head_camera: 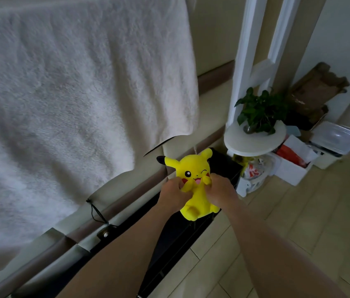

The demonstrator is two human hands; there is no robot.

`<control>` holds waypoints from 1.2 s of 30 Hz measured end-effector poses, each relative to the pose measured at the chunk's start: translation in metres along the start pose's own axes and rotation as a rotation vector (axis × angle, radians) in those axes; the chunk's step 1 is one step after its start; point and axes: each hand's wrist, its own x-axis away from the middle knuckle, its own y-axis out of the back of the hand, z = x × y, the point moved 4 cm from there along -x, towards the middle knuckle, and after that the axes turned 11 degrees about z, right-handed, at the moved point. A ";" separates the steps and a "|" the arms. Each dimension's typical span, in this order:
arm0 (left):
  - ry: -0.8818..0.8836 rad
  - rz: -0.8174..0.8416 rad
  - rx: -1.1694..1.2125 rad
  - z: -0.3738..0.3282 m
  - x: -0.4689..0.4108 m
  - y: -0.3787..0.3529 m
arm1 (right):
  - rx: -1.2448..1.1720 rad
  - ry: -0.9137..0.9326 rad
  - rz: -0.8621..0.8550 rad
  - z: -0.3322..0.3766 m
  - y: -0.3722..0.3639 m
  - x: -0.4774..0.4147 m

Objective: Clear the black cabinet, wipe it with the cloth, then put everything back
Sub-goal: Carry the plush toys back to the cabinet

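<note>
head view: a yellow plush toy (193, 179) sits upright, face to the camera, over the top of the black cabinet (225, 164); whether it touches the top i cannot tell. the left hand (173, 195) grips one side of the toy with curled fingers, and the right hand (221, 190) grips the other side. a white blanket (73, 104) hangs to the left. a potted plant (260, 110) stands on a round white stand (253, 140) just beyond the cabinet.

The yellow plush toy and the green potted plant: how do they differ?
The yellow plush toy is gripped by the left hand and right hand at the long black cabinet; the green leafy potted plant stands untouched on the round white stand. The toy is bright yellow, the plant dark green. Both are upright.
</note>
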 end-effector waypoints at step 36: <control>0.378 -0.172 0.129 0.277 -0.435 -0.175 | -0.221 0.058 0.066 -0.150 -0.247 -0.501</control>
